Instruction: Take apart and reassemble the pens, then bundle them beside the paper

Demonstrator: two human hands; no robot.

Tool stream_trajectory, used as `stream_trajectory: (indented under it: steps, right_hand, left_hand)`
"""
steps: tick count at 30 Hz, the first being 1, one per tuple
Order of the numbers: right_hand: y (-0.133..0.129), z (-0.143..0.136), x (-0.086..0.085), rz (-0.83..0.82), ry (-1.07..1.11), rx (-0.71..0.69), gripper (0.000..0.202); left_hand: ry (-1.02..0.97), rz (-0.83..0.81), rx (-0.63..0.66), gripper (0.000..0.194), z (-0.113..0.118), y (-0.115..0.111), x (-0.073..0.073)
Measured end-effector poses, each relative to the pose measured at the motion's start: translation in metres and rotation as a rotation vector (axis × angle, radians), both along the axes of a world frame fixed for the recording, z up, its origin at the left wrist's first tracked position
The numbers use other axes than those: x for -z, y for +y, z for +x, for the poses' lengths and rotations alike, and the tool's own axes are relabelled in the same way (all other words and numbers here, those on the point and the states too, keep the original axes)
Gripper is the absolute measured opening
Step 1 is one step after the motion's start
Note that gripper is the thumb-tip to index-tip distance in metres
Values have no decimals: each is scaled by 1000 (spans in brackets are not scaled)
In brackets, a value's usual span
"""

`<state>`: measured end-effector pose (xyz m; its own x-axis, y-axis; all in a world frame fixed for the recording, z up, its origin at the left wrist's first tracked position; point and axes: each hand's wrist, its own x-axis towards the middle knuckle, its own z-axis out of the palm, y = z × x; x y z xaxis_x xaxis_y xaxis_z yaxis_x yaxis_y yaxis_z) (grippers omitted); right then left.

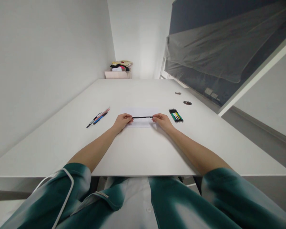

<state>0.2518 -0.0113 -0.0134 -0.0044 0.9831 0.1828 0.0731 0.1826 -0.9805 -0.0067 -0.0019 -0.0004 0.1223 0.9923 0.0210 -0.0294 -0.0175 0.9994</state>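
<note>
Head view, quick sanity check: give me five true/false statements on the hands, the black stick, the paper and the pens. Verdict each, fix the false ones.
1. The left hand and right hand hold the slim black stick near its opposite ends. True.
2. The slim black stick stands upright. False: it runs crosswise, from hand to hand.
3. A white sheet lies on the table under the slim black stick. True.
4. The loose pens lie beyond the right hand. False: they lie off to the left of the left hand.
5. The row of multicoloured pens lies to the right of the right hand. True.
</note>
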Motion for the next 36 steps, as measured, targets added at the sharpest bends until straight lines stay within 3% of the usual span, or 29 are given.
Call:
stream_trajectory:
  steps: [15,21,36]
  right_hand:
    - [1,2,4,-19,2,-12,34]
    - [3,3,5,3,-93,35,29]
    - [2,4,5,10,-151,41,31]
  left_hand:
    - [-41,-2,40,26,-2,4,7]
    - [59,86,-9,26,-3,7,9]
    - [89,81,-26,24,-2,3,3]
